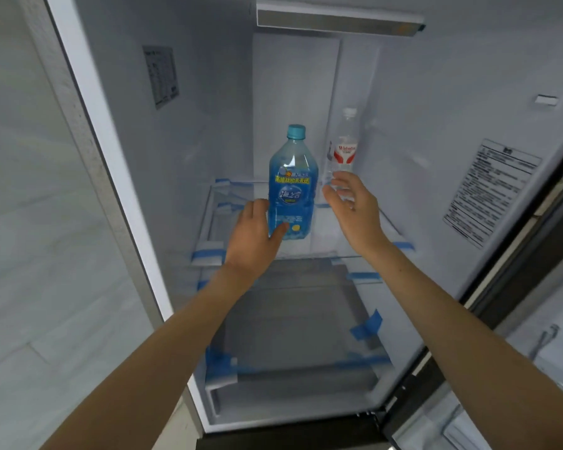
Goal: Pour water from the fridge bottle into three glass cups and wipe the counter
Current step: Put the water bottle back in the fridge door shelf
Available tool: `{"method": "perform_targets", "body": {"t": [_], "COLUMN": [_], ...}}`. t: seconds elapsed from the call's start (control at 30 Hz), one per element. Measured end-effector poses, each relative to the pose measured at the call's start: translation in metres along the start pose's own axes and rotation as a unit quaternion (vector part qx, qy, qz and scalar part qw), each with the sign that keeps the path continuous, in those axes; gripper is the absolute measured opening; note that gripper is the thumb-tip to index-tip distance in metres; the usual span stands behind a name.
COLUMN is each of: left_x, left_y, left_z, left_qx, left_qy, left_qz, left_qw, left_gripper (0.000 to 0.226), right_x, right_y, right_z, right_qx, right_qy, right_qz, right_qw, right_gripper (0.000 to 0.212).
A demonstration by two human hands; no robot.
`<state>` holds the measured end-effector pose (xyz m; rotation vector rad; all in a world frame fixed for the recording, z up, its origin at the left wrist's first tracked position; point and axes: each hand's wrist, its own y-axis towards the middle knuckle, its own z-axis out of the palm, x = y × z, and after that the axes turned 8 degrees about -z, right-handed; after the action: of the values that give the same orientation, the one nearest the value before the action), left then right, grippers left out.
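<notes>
A blue bottle [291,186] with a teal cap and a blue label stands upright on the fridge's glass shelf [345,241]. My left hand [252,235] grips its lower left side, with the thumb across the front of the label and the fingers going behind. Behind it to the right stands a clear water bottle [344,144] with a white cap and a red-and-white label. My right hand [351,206] hovers with fingers spread just right of the blue bottle. It covers the clear bottle's base and holds nothing.
The fridge interior is white, with a lower shelf [293,319] fixed by strips of blue tape. The open door's edge [517,287] runs down the right side. A tiled wall [30,222] lies to the left.
</notes>
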<state>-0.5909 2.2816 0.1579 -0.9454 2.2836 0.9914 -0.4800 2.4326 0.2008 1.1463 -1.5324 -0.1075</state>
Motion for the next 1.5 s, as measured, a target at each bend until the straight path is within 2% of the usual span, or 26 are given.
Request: {"method": "perform_targets", "body": {"t": [0.13, 0.3, 0.53, 0.7, 0.87, 1.17, 1.33, 1.5], "left_x": [-0.016, -0.022, -0.006, 0.001, -0.013, -0.080, -0.126, -0.170], "left_y": [-0.048, -0.120, -0.231, -0.306, -0.337, -0.338, -0.343, -0.358], "left_z": [-0.016, -0.017, 0.027, 0.065, 0.091, 0.136, 0.154, 0.175], "left_qx": [-0.030, 0.004, 0.132, 0.231, 0.310, 0.393, 0.372, 0.387], "left_qy": [0.127, 0.160, 0.161, 0.125, 0.113, 0.046, -0.004, -0.044], "left_qz": [0.121, 0.211, 0.193, 0.153, 0.195, 0.317, 0.395, 0.458], "left_qw": [0.984, 0.964, 0.959, 0.953, 0.924, 0.862, 0.840, 0.799], "left_gripper": [0.033, 0.039, 0.044, 0.042, 0.039, 0.045, 0.042, 0.043], "right_x": [0.007, 0.004, -0.009, -0.019, -0.020, 0.005, 0.021, 0.038], "right_y": [-0.055, -0.141, -0.281, -0.383, -0.445, -0.496, -0.517, -0.538], "right_z": [-0.023, -0.050, -0.075, -0.096, -0.137, -0.190, -0.209, -0.230], "right_qx": [0.011, 0.023, 0.087, 0.108, 0.107, -0.015, -0.079, -0.154], "right_qy": [-0.117, -0.206, -0.244, -0.277, -0.329, -0.407, -0.433, -0.448], "right_qz": [-0.099, -0.121, -0.071, 0.015, 0.080, 0.194, 0.234, 0.268], "right_qw": [0.988, 0.971, 0.963, 0.955, 0.935, 0.892, 0.867, 0.839], "right_gripper": [0.039, 0.037, 0.044, 0.039, 0.038, 0.036, 0.037, 0.037]}}
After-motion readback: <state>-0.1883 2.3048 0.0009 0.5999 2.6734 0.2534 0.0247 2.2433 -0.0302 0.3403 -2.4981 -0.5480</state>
